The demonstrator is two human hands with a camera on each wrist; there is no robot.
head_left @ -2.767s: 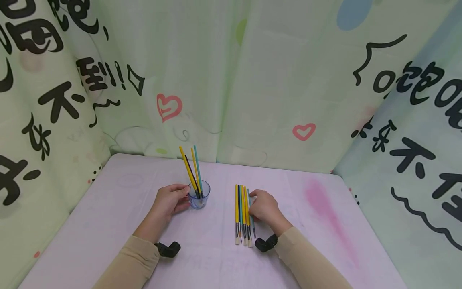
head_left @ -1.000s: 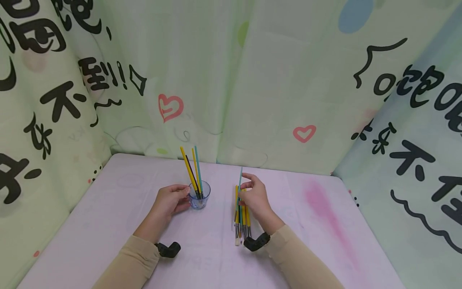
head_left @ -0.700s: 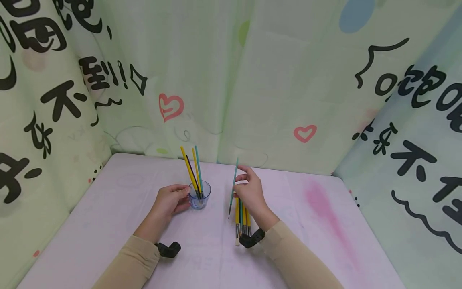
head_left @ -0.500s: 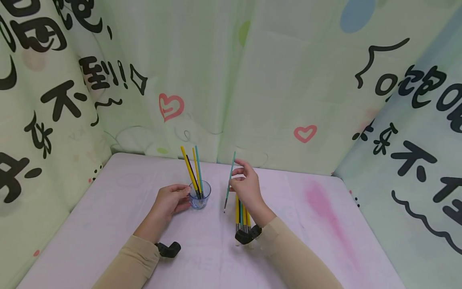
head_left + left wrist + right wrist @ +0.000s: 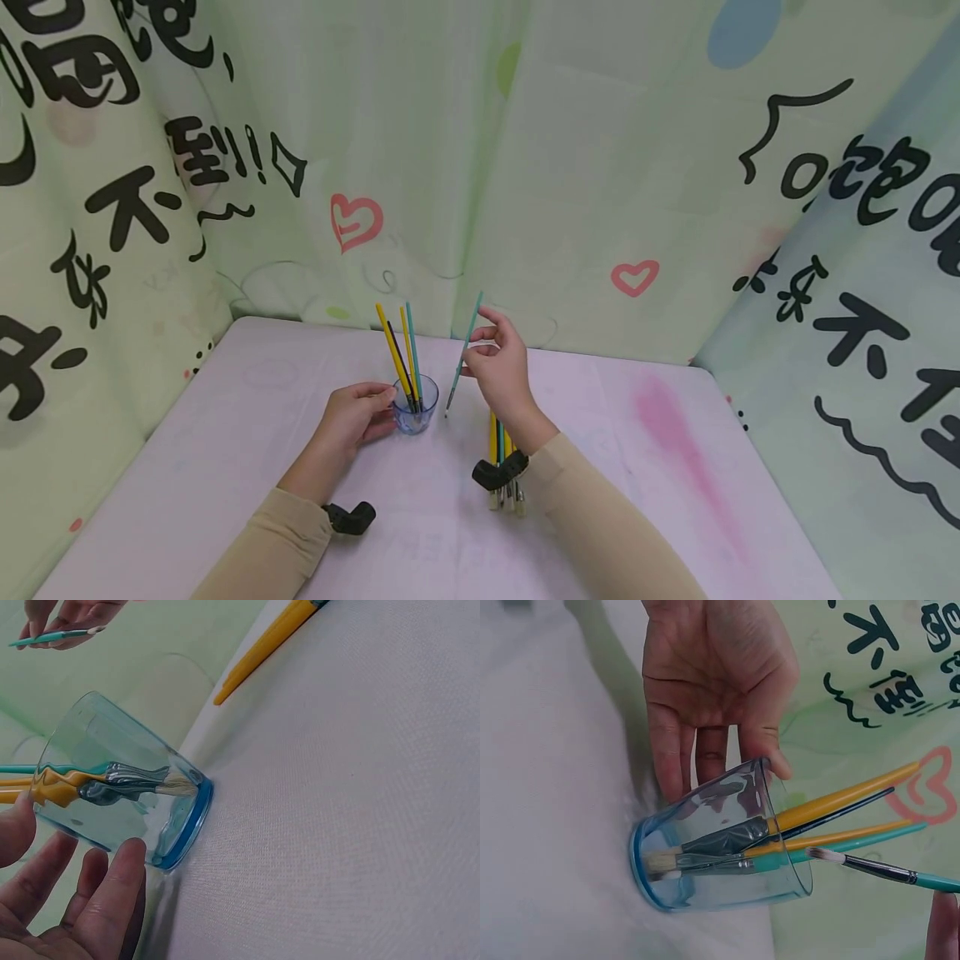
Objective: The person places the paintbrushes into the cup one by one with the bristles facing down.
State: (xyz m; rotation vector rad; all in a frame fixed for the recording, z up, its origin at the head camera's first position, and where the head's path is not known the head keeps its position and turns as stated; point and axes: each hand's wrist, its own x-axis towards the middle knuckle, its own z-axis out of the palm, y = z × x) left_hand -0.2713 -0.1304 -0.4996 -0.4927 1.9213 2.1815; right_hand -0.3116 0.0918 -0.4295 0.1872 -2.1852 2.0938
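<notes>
head view — teal brush (image 5: 462, 354) pinched in right hand (image 5: 497, 367), seemingly just beside cup (image 5: 415, 406).

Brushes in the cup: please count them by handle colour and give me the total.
Yellow handles: 2
Teal handle: 1
Dark handle: 1
Total: 4 brushes in the cup
Not counted: the teal brush that the right hand pinches outside the cup.
</notes>
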